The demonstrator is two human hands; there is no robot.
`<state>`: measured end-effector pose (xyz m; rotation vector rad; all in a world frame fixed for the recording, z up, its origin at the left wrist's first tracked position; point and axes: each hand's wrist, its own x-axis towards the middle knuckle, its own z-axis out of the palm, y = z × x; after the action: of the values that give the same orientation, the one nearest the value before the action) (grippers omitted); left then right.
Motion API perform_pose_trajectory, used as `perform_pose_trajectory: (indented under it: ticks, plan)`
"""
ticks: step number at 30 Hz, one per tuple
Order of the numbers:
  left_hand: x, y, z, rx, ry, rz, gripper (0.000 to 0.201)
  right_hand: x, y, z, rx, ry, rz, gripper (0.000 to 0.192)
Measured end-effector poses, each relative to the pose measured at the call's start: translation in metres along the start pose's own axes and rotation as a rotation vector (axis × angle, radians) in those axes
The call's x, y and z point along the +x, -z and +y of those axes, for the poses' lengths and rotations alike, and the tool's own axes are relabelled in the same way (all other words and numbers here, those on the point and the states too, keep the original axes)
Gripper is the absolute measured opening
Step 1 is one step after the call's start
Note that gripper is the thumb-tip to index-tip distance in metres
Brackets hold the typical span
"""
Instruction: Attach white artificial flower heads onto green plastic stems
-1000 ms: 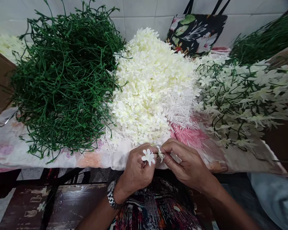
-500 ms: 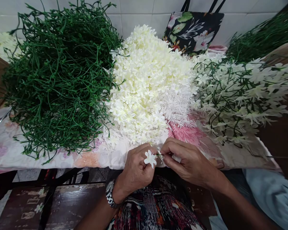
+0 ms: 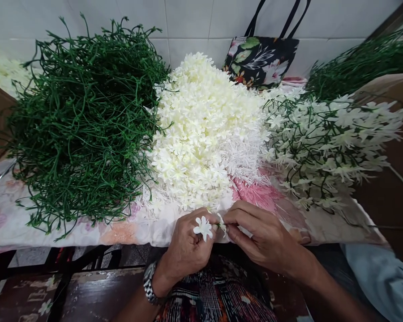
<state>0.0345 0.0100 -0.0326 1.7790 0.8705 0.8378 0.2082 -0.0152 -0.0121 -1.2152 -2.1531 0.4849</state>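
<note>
Left hand [image 3: 190,243]: near side, ctr; grip closed narrow round a green stem [image 3: 216,225], mostly hidden; white flower [image 3: 203,228] pokes out btwn thumb & fingers.
Right hand [image 3: 260,230]: just R of it; thumb & fingertips pinch a 2nd flower [image 3: 222,225], seen side-on, btwn the hands.
Watch [image 3: 148,286]: silver, L wrist.
Green heap [image 3: 83,120]: big tangle of stems, L.
White heap [image 3: 204,116]: loose blooms, ctr, beyond the hands.
Sprays [image 3: 325,143]: white flowers w/ green stems, R.
Cloth [image 3: 121,233]: floral, under the heaps.
Bag [image 3: 262,62]: blk, floral, far side, nr tiled wall [image 3: 188,22].
</note>
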Motion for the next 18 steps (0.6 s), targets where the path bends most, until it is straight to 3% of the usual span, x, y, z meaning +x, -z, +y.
perform_pose_trajectory:
  ticks: [5, 18]
  plan:
    - [-0.0008, -0.0007, -0.0021, 0.038, -0.012, -0.013, 0.021, -0.0009, -0.0013, -0.0003, -0.099, 0.021, -0.047, 0.020]
    - [0.0002, -0.0003, -0.0030, 0.103, -0.043, -0.018, 0.022, -0.0014, -0.0084, 0.0058, 0.023, 0.020, -0.038, 0.018]
